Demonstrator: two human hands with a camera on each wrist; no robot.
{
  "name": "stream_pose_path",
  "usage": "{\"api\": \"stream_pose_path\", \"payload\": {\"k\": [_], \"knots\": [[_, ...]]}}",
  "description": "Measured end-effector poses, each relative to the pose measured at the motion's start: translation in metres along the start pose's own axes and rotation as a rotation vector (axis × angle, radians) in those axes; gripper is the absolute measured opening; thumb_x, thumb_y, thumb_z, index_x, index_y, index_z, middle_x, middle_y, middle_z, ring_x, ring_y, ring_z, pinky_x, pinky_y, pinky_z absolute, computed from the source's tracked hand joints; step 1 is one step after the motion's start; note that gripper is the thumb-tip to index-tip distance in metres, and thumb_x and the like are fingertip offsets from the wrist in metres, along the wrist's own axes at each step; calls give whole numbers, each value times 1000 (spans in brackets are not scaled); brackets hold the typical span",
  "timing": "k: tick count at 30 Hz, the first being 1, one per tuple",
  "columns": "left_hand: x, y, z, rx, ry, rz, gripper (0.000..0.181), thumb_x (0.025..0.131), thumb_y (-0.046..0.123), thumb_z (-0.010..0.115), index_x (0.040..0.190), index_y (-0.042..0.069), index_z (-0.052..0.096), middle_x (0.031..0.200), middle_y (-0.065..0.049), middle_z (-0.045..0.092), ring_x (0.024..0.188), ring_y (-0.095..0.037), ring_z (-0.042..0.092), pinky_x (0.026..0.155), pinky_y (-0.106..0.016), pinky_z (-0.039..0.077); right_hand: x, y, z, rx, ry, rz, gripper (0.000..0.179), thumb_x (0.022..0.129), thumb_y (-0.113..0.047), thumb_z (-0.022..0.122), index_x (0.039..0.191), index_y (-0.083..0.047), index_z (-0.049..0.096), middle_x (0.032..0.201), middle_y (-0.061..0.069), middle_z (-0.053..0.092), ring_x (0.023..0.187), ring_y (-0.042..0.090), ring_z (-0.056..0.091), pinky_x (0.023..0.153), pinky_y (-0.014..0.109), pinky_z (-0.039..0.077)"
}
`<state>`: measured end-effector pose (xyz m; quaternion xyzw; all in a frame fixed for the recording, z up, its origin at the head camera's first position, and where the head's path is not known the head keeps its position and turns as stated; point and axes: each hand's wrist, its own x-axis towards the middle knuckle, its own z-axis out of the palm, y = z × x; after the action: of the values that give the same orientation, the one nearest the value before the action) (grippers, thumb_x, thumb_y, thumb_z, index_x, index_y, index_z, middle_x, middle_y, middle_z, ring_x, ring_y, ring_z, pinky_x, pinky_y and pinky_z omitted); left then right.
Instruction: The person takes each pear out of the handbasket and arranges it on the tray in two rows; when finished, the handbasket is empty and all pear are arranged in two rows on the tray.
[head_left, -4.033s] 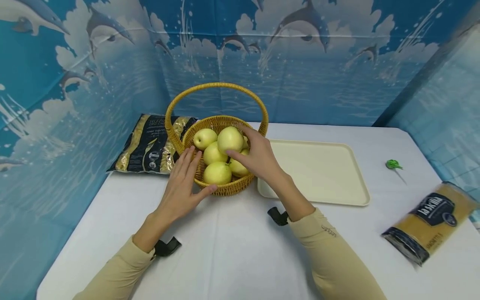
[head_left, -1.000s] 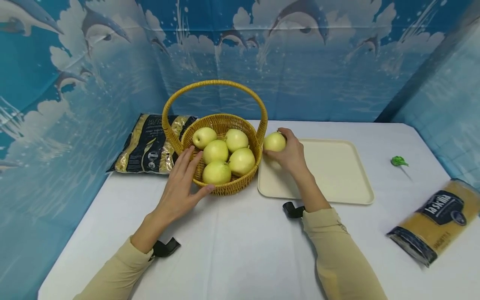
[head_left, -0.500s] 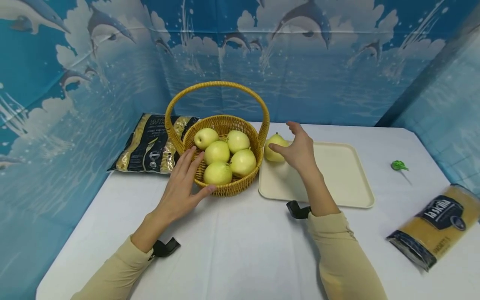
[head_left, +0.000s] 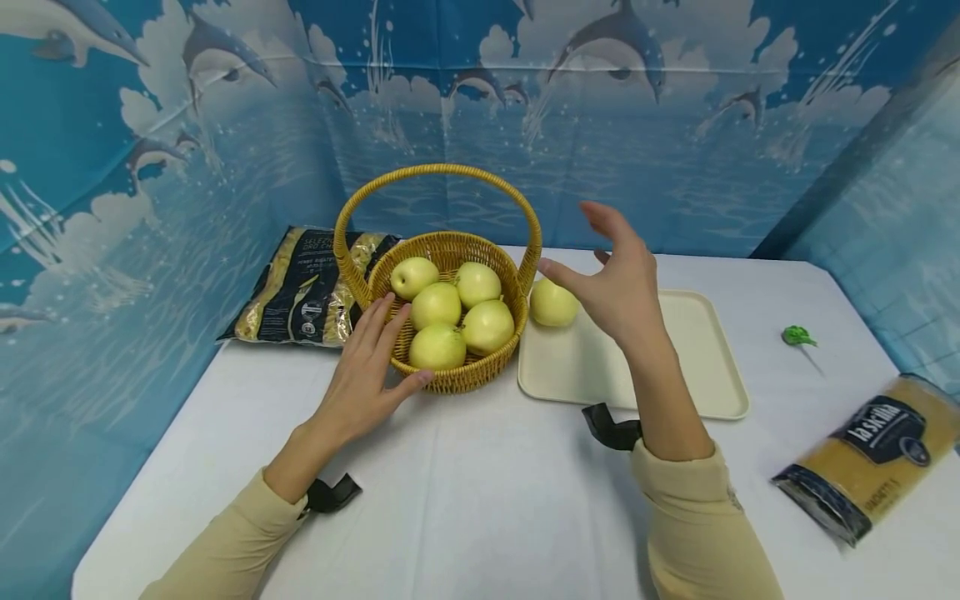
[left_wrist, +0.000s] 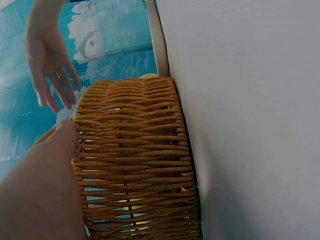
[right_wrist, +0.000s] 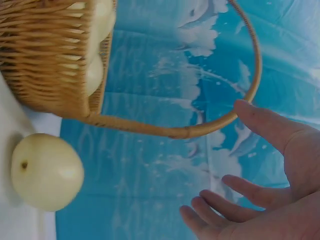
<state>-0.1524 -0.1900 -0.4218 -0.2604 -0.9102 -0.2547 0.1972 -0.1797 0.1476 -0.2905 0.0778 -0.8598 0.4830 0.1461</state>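
A yellow wicker basket with a tall handle holds several pale yellow-green pears. My left hand rests at its near left rim, fingers straight and thumb along the front; the left wrist view shows the thumb against the woven wall. One more pear sits at the back left of a cream tray, right of the basket. My right hand is raised above the tray, fingers spread, holding nothing. In the right wrist view, that pear lies apart from the hand.
Behind the basket on the left lies a black and gold pasta bag. A spaghetti pack lies at the right edge, with a small green sprig-like piece beyond it. Dolphin-printed cloth walls the table's back and sides.
My right hand took a pear from the top of the basket, put it on the tray and let go. Since then it has risen up and to the right. The left hand has stayed in place.
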Motion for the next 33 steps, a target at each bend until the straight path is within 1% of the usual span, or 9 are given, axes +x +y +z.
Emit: {"api": "stream_pose_path", "payload": {"k": [4, 10, 12, 14, 18, 21, 24, 29, 33], "knots": [[0, 1, 0, 2, 2, -3, 100, 97, 83, 37, 167, 12, 32, 175, -18, 20, 160, -44, 20, 123, -74, 24, -6, -13, 2, 44, -12, -41, 82, 89, -30, 87, 159, -16, 46, 162, 2, 48, 151, 22, 43, 122, 48, 43], [-1, 0, 0, 5, -12, -16, 99, 97, 81, 43, 168, 13, 30, 174, -18, 21, 160, -43, 20, 124, -73, 24, -11, -22, 13, 132, -24, -93, 70, 88, -26, 88, 150, -13, 56, 152, 3, 57, 142, 20, 52, 117, 41, 50], [-1, -1, 0, -1, -18, -27, 99, 98, 79, 46, 168, 12, 28, 175, -18, 21, 160, -42, 20, 124, -72, 24, -13, -23, 16, 157, -44, -96, 66, 88, -25, 88, 147, -13, 59, 148, 3, 60, 140, 20, 54, 116, 39, 51], [0, 0, 0, -11, -15, -34, 99, 98, 78, 46, 169, 12, 26, 175, -17, 21, 160, -42, 20, 125, -71, 24, -14, -24, 20, 169, -90, -93, 65, 88, -25, 88, 146, -12, 60, 147, 3, 60, 139, 21, 54, 116, 40, 51], [1, 3, -3, -48, 19, -39, 100, 98, 81, 41, 169, 13, 25, 174, -18, 24, 159, -43, 22, 126, -71, 22, -14, -22, 32, 172, -232, -70, 67, 89, -27, 87, 148, -15, 58, 148, 2, 59, 139, 22, 53, 117, 47, 50], [1, 6, -6, -66, 67, -40, 98, 98, 82, 38, 169, 15, 28, 173, -17, 28, 159, -43, 25, 127, -69, 22, -13, -17, 46, 205, -328, -42, 68, 90, -26, 87, 149, -14, 57, 149, 4, 59, 138, 23, 55, 118, 48, 49], [2, 6, -8, -90, 135, -38, 94, 100, 79, 40, 166, 13, 35, 170, -17, 33, 158, -41, 29, 127, -67, 24, -14, -10, 62, 238, -386, -25, 69, 90, -23, 87, 150, -12, 56, 149, 9, 58, 138, 26, 57, 117, 46, 50], [4, 6, -9, -143, 290, -32, 83, 103, 69, 48, 157, 6, 48, 165, -17, 42, 155, -35, 35, 124, -63, 34, -18, -7, 84, 221, -456, -19, 68, 89, -19, 86, 149, -7, 56, 150, 12, 57, 139, 33, 56, 115, 45, 52], [6, 6, -11, -176, 431, -35, 71, 105, 57, 56, 151, 2, 55, 162, -17, 46, 154, -32, 39, 125, -60, 35, -23, -5, 97, 192, -482, -7, 69, 88, -19, 87, 149, -6, 56, 150, 12, 58, 138, 31, 57, 114, 44, 53]]}}
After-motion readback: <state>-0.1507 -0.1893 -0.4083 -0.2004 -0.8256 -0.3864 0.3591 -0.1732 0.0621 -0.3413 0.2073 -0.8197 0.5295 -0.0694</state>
